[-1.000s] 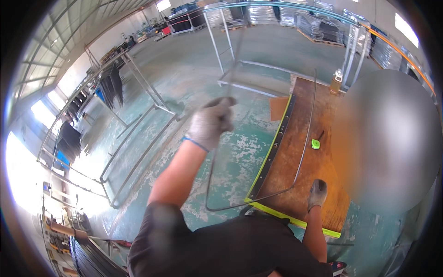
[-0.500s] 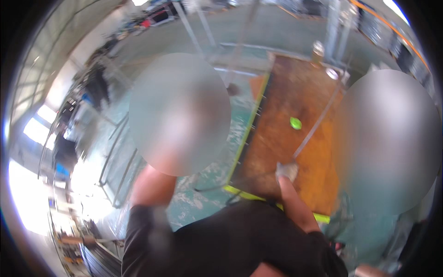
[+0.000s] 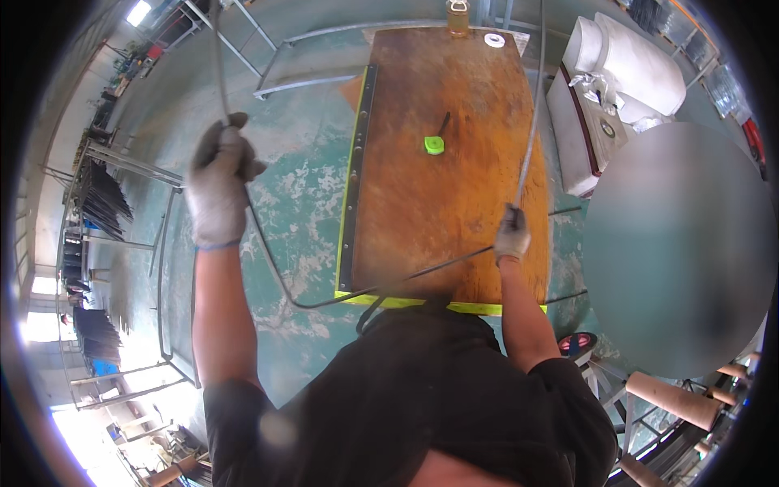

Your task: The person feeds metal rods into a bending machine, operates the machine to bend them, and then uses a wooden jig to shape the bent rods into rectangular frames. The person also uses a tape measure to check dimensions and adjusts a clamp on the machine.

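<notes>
Grey metal rod (image 3: 449,264), thin and round-looking, bent into a wide U: a rounded corner at lower left, a cross span running toward the person's right, two long legs going up past the top of the view. Left hand (image 3: 221,183), in a pale glove with dark finger coating and a blue cuff edge, has its fingers curled round the left leg, above the corner; slight blur there. Leg shows both above and below the fist. Right hand (image 3: 511,234), same kind of glove, has its fingers wrapped on the rod where cross span and right leg meet, so that bend is hidden. Left leg and rounded corner are over the green floor (image 3: 300,211); cross span passes over the near edge of the brown wooden worktop (image 3: 454,81), right hand over its right side. Rod surface looks smooth, darker along the span, lighter on the right leg. Green tape measure (image 3: 434,145) lies on the worktop between the two legs; white ring (image 3: 493,40) near the far edge.
</notes>
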Action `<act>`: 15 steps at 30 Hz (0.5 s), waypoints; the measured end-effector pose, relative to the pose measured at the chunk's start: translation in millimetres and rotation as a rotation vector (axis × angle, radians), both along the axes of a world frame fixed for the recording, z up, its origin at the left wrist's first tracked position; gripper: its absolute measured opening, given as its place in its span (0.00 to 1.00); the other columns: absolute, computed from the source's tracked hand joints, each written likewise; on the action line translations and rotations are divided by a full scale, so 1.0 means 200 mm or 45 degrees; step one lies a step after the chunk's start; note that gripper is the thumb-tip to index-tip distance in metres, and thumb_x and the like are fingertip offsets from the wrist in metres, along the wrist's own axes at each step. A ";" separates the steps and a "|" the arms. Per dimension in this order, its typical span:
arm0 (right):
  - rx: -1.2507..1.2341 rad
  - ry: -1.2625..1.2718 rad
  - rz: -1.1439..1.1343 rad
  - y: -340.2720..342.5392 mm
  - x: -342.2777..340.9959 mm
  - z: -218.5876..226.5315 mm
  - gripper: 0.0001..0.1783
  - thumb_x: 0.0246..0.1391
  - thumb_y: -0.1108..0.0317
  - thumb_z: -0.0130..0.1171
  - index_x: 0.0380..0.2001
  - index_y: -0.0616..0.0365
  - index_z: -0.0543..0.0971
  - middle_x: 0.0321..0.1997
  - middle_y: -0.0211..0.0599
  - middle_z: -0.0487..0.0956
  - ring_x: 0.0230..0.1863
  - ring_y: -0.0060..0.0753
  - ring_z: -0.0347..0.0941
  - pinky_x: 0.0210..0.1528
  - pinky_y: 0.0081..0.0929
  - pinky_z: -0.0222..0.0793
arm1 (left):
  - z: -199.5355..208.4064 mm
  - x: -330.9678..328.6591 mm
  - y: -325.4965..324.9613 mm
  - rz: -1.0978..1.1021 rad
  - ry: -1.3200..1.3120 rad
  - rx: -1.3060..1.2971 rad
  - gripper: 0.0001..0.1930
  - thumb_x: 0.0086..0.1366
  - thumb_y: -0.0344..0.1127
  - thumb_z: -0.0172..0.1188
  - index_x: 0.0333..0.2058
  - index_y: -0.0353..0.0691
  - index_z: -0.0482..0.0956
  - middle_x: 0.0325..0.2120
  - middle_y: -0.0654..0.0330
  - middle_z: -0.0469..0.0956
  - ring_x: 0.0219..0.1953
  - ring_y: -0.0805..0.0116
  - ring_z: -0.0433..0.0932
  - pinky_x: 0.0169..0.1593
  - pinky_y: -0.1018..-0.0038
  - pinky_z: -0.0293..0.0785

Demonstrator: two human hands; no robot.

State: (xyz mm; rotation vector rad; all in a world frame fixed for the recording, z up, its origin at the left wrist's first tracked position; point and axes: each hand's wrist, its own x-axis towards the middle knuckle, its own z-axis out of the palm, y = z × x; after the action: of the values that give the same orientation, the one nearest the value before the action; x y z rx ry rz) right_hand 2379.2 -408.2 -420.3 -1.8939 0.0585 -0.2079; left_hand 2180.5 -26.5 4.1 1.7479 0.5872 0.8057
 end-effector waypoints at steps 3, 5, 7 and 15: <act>0.008 -0.057 -0.160 -0.26 -0.02 0.06 0.21 0.74 0.52 0.58 0.54 0.58 0.85 0.45 0.53 0.88 0.46 0.47 0.87 0.50 0.37 0.79 | -0.45 0.20 0.13 0.074 0.125 -0.077 0.15 0.80 0.36 0.57 0.58 0.34 0.82 0.30 0.63 0.79 0.27 0.77 0.75 0.33 0.77 0.77; -0.084 0.093 -0.227 -0.35 -0.03 0.08 0.20 0.74 0.55 0.60 0.53 0.61 0.86 0.46 0.47 0.89 0.45 0.39 0.83 0.53 0.35 0.77 | -0.88 0.32 0.23 0.111 0.142 -0.064 0.17 0.75 0.32 0.60 0.59 0.37 0.81 0.32 0.64 0.81 0.26 0.77 0.75 0.30 0.77 0.74; -0.175 0.195 -0.256 -0.40 -0.06 0.08 0.20 0.74 0.57 0.61 0.53 0.63 0.86 0.48 0.46 0.89 0.46 0.36 0.83 0.54 0.34 0.76 | -1.25 0.39 0.26 0.187 0.411 0.073 0.23 0.69 0.34 0.63 0.61 0.34 0.78 0.35 0.53 0.85 0.29 0.67 0.83 0.36 0.67 0.80; -0.499 0.412 -0.306 -0.57 -0.19 -0.04 0.22 0.72 0.54 0.60 0.56 0.60 0.86 0.54 0.52 0.88 0.54 0.49 0.86 0.56 0.39 0.78 | -1.95 0.20 -0.03 0.029 0.785 0.514 0.25 0.62 0.39 0.65 0.59 0.41 0.82 0.52 0.44 0.85 0.54 0.42 0.83 0.58 0.53 0.80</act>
State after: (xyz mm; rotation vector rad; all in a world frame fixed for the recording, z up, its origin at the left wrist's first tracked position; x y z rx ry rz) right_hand 2341.7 -522.4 -428.3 -2.2960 0.4981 -0.0753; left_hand 2220.2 -33.5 -385.4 2.3884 0.8936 0.4006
